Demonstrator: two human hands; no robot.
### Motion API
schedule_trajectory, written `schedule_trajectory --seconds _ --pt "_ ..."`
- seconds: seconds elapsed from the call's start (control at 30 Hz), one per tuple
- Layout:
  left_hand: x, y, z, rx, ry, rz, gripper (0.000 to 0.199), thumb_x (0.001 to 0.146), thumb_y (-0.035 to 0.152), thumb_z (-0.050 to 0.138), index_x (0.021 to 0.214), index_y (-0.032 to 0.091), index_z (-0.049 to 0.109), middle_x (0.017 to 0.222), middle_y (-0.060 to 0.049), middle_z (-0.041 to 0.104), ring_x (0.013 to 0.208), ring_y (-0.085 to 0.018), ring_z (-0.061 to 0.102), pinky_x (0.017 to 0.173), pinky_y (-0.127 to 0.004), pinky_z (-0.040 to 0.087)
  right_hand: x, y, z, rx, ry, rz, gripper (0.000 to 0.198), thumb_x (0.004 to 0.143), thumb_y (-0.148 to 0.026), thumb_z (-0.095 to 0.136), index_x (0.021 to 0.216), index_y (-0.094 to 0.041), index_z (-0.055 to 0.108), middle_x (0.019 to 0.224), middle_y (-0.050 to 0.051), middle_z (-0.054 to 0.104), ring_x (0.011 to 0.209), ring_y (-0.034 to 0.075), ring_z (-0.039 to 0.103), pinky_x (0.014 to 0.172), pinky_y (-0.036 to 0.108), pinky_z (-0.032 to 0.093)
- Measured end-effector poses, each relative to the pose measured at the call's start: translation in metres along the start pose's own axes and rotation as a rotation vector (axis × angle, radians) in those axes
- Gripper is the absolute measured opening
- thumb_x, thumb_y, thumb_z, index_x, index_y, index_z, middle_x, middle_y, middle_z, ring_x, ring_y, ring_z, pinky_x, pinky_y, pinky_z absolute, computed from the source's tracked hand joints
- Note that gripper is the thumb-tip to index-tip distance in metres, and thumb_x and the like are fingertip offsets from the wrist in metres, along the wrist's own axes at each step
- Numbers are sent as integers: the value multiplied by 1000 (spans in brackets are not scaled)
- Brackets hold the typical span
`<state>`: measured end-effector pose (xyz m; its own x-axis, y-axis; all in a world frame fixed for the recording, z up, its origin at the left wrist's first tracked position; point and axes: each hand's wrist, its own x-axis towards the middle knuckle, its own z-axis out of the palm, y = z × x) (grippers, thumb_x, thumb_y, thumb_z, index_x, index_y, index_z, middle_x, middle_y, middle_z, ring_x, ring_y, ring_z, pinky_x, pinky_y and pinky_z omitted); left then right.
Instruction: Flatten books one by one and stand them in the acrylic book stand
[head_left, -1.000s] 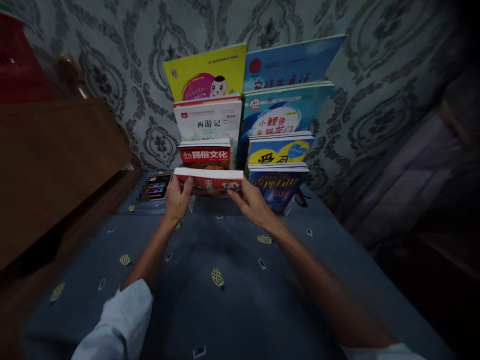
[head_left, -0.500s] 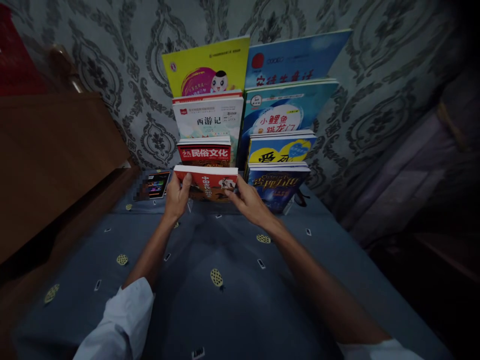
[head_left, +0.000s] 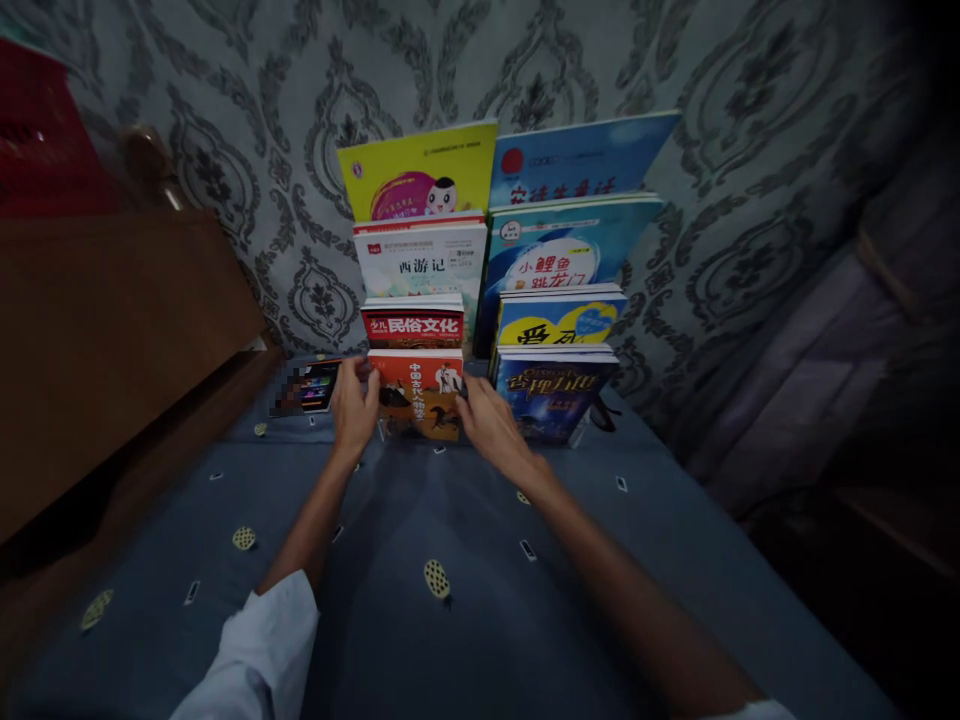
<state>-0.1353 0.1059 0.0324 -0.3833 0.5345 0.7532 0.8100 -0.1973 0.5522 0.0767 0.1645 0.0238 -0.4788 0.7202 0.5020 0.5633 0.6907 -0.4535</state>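
Observation:
An orange-red book (head_left: 417, 400) with a horse on its cover stands upright at the front of the left row of books. My left hand (head_left: 354, 408) grips its left edge, thumb toward the cover. My right hand (head_left: 491, 425) holds the right edge, fingers closed there. Just behind it rises a dark red book (head_left: 414, 327), then a pale book (head_left: 427, 262) and a tall yellow book (head_left: 420, 165). Beside my right hand is a dark blue book (head_left: 555, 395), the front one of the right row.
Behind the dark blue book stand a yellow-and-blue book (head_left: 562, 318), a teal book (head_left: 574, 240) and a tall blue book (head_left: 592, 155). A dark book (head_left: 319, 388) lies flat at left on the blue patterned cloth (head_left: 360, 600). A wooden panel (head_left: 112, 350) borders the left side; patterned wallpaper is behind.
The orange-red book has gone from tilted and raised to upright and lower, in line with the row. Both hands moved down with it. The view has shifted slightly upward.

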Motion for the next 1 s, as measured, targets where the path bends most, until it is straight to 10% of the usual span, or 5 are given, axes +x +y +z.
schedule_trajectory --seconds 1.0 --pt "-6 -8 9 79 -49 26 21 98 24 46 106 18 63 94 -8 63 92 -23 59 84 -33 47 4 25 26 145 7 -80 60 94 -18 35 153 -7 30 121 21 61 110 30 60 99 48 50"
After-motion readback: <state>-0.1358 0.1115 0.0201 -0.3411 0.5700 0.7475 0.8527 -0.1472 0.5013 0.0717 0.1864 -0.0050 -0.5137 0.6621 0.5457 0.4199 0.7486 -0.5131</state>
